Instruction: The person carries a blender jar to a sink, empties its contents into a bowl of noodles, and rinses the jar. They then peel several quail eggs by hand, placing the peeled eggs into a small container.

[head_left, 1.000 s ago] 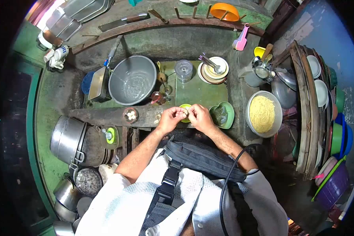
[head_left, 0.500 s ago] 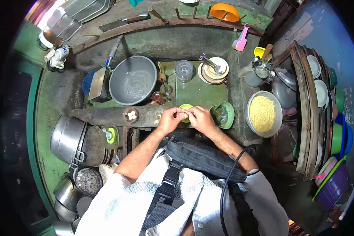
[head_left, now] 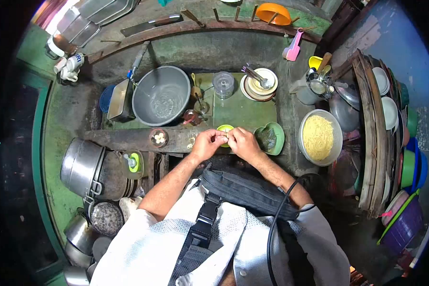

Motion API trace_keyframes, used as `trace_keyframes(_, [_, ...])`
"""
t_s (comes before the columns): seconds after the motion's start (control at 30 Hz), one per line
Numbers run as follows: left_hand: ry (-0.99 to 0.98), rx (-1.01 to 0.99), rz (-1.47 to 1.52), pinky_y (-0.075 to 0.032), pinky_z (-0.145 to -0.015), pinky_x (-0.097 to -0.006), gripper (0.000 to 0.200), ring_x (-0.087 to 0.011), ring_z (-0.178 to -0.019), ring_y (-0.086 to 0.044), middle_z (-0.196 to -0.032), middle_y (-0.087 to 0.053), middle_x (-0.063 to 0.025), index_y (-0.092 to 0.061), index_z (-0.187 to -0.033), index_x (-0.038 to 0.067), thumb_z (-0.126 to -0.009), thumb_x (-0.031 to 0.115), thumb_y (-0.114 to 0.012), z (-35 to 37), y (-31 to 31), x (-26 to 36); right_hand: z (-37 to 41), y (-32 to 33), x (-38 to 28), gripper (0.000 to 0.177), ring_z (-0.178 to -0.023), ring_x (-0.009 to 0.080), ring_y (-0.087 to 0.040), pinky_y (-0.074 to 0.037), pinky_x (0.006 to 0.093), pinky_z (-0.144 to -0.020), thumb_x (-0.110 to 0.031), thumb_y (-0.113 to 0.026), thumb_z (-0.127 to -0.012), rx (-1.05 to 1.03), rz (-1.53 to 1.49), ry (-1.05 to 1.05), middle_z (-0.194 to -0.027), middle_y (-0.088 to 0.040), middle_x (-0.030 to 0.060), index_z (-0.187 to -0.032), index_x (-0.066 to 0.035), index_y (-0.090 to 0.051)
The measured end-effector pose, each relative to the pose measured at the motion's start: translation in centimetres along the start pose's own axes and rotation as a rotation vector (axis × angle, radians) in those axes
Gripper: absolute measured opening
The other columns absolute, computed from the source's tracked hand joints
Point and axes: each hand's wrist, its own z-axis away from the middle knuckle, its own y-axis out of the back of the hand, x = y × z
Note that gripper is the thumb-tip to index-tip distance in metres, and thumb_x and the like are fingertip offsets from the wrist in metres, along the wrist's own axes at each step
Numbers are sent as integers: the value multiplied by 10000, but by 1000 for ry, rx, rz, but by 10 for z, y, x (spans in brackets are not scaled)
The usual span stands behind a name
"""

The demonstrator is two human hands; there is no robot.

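Observation:
My left hand [head_left: 207, 145] and my right hand [head_left: 244, 144] meet with their fingertips pinched together above a small lime-green bowl [head_left: 225, 127]. Between the fingertips is something tiny and pale, mostly hidden by the fingers. Just right of my right hand sits a green leaf-shaped bowl [head_left: 280, 143] with dark green wet contents [head_left: 266, 139]. On the ledge to the left stands a small clear container [head_left: 152, 143] with several whitish egg-like balls [head_left: 159, 138]. Pale crumbs [head_left: 191, 143] lie beside my left hand.
Behind the ledge [head_left: 124, 140], the sink area holds a large grey basin [head_left: 137, 102], a clear plastic container [head_left: 223, 86] and stacked plates [head_left: 247, 93]. A colander of yellow noodles [head_left: 318, 137] stands at right. Large pots [head_left: 81, 164] crowd the left. A cleaver [head_left: 150, 25] lies on the upper shelf.
My fingers have shifted only slightly around the tiny pale thing. Both hands stay over the lime-green bowl, and the other things keep their places.

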Motion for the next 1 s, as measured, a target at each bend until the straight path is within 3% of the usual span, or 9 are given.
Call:
trace_keyframes(0.13, [11, -34, -54, -480, -715, -231, 221, -72, -782, -579, -888, -669, -28, -649, -1013, -1, -857, 152, -677, 2, 2, 4, -1, 1, 0, 62, -686, 365, -602, -491, 433, -595, -55, -590, -811, -3, -17, -13, -751, -594, 175, -809, -9, -548])
trace_keyframes(0.2, [38, -32, 130, -488, -751, -239, 227, -79, -820, -594, -918, -673, -34, -637, -1034, -11, -870, 145, -659, 1, 1, -3, -2, 2, -2, 40, -676, 345, -616, -496, 403, -589, -36, -596, -801, 19, -149, -89, -746, -602, 168, -804, -6, -570])
trace_keyframes(0.37, [12, -11, 172, -489, -768, -240, 233, -82, -842, -598, -940, -672, -36, -631, -1053, -13, -878, 140, -649, 2, 2, 1, -1, -3, -2, 79, -626, 216, -646, -510, 323, -568, -45, -636, -771, 64, -233, -263, -745, -648, 149, -817, 19, -629])
trace_keyframes(0.6, [-13, 28, 13, -473, -713, -237, 232, -75, -794, -578, -888, -664, -24, -656, -1019, 14, -846, 165, -690, 3, 3, 6, -1, -6, 1, 76, -619, 228, -643, -506, 331, -562, -53, -632, -777, 67, -216, -222, -737, -641, 155, -812, 14, -631])
trace_keyframes(0.87, [-40, 24, -98, -467, -703, -253, 245, -103, -756, -570, -830, -603, -38, -672, -1001, 29, -812, 178, -719, 2, 5, 18, -3, -4, 2, 77, -631, 318, -615, -489, 392, -559, -57, -615, -788, 36, -115, -131, -726, -607, 157, -771, 0, -567])
trace_keyframes(1.0, [-47, 16, -103, -468, -712, -254, 237, -106, -766, -570, -832, -594, -33, -669, -1008, 26, -820, 163, -710, 1, 5, 14, -2, -5, 2, 64, -622, 275, -626, -492, 361, -553, -49, -624, -778, 50, -174, -210, -719, -617, 142, -774, -10, -573])
